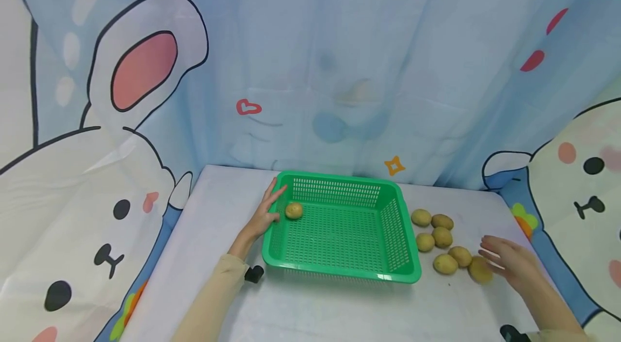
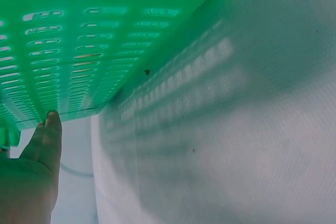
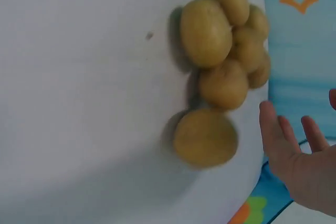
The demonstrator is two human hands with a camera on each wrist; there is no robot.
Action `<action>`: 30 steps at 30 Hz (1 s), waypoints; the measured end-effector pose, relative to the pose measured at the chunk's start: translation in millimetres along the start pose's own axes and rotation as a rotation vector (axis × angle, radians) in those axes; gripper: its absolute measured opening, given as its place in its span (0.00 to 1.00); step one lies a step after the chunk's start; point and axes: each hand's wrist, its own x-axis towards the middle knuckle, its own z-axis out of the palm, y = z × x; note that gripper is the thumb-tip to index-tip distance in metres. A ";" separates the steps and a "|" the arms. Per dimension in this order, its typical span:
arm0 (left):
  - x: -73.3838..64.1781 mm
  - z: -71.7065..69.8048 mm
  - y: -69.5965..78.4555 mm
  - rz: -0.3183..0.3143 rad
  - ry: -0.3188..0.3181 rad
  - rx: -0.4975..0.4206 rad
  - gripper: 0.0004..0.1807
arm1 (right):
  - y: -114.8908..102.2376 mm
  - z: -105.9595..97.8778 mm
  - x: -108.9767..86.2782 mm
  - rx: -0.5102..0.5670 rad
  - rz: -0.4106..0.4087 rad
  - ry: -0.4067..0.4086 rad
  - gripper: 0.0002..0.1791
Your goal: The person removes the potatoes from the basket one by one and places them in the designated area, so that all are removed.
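A green plastic basket [image 1: 339, 272] with slotted walls stands on the white-covered table, one potato [image 1: 293, 210] lying inside at its left. My left hand [image 1: 262, 218] holds the basket's left rim, thumb and a finger over the edge; in the left wrist view, other fingers [image 2: 51, 140] lie along the outer wall. To the basket's right lie several potatoes [image 1: 442, 237] in a loose group. My right hand [image 1: 514, 261] hovers beside the nearest potato [image 1: 480, 270], fingers spread and nothing held. The right wrist view shows that potato [image 3: 206, 138] apart from the fingertips.
A light blue curtain [image 1: 310, 61] with cartoon prints hangs behind the table's back edge. White cloth [image 1: 335, 312] covers the tabletop, with a small dark speck [image 3: 149, 35] near the potatoes.
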 end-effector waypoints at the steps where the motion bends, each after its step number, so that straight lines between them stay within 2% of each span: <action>1: 0.1 0.0 -0.2 0.000 0.000 -0.002 0.47 | -5.2 6.3 -1.8 0.006 -0.019 -0.033 0.43; 5: 0.3 0.2 -0.1 0.005 0.003 -0.006 0.47 | -25.8 37.1 -7.3 0.040 -0.085 -0.163 0.41; 7: 0.1 0.4 0.4 0.003 0.003 -0.009 0.46 | -37.1 54.4 -8.4 0.018 -0.116 -0.209 0.39; 10: -0.1 0.2 0.6 0.005 -0.004 -0.008 0.46 | -54.4 82.7 -8.6 -0.031 -0.144 -0.246 0.40; 17: 0.3 -1.1 0.2 0.003 0.000 -0.007 0.46 | -89.3 146.6 -6.0 -0.019 -0.197 -0.338 0.40; 20: 0.6 -1.3 -0.9 0.008 0.000 -0.010 0.46 | -99.0 171.4 -2.6 -0.018 -0.223 -0.376 0.37; 25: 0.8 -0.1 -3.9 0.012 -0.009 -0.006 0.46 | -107.1 212.7 6.0 -0.002 -0.217 -0.437 0.35; 30: 8.6 1.7 -28.0 0.018 0.025 -0.001 0.48 | -109.0 256.4 13.1 0.003 -0.224 -0.501 0.33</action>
